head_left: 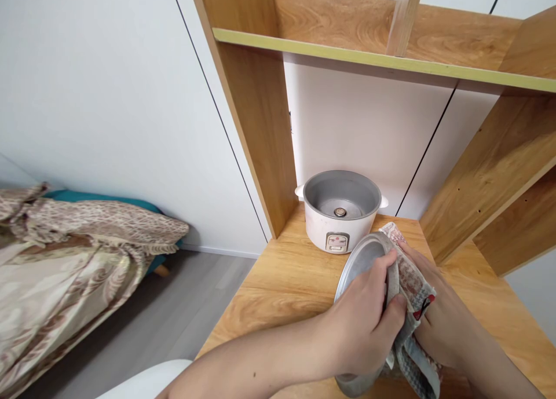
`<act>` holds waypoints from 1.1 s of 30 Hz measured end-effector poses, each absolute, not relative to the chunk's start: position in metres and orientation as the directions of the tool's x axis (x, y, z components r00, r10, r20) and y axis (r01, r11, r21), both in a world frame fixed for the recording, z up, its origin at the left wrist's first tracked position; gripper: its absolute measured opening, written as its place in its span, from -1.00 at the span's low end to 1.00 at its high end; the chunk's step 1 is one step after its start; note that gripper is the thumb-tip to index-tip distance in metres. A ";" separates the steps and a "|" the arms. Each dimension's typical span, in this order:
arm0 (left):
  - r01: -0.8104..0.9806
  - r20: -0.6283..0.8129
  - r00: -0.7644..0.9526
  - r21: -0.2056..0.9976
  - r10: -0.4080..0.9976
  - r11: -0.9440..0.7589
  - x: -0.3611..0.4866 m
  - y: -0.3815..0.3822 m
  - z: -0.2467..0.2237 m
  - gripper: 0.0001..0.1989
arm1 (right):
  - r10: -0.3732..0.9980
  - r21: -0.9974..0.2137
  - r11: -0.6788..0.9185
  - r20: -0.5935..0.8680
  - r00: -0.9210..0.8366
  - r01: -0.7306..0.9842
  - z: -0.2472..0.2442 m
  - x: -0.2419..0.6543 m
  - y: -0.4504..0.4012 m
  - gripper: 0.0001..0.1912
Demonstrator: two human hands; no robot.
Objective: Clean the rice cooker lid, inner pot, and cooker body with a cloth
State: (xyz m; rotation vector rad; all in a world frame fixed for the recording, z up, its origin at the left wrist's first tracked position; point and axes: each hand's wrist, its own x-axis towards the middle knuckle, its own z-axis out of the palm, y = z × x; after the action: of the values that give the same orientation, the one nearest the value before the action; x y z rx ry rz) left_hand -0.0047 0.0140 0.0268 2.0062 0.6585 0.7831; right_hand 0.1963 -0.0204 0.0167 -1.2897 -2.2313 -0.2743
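Note:
A round silver-grey metal pot (360, 259), like the inner pot of a rice cooker, is tilted on its side above the table. My left hand (371, 315) is closed on its rim, thumb and fingers pressed near a folded cloth. The patterned grey and reddish cloth (410, 277) lies against the pot's right side and hangs down below. My right hand (438, 312) is closed on the cloth, pressing it to the pot; its fingertips are mostly hidden. Just beyond stands the white rice cooker body (319, 228), lidless, with its heating plate showing inside.
The wooden table (264, 286) carries an upright shelf unit (260, 109) around the cooker. At left, a bed or sofa with a patterned cover (82, 271) stands on the grey floor (195, 295). A white curved edge (152, 381) shows at bottom left.

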 end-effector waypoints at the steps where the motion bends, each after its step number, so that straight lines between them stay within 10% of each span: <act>1: 0.155 0.282 0.661 0.855 0.695 -0.494 -0.005 0.014 0.027 -0.36 | 0.734 -0.089 0.525 0.550 -0.398 0.847 0.017 0.196 -0.020 -0.18; 33: 0.132 0.331 0.642 0.841 0.691 -0.525 -0.005 0.017 0.029 -0.44 | 0.742 -0.092 0.479 0.574 -0.347 0.873 0.002 0.188 -0.026 -0.28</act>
State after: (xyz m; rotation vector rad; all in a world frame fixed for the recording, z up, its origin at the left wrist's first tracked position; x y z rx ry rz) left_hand -0.0052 0.0165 0.0287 2.0235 0.6418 0.8470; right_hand 0.1877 -0.0261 0.0024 -1.3313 -2.1758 -0.3111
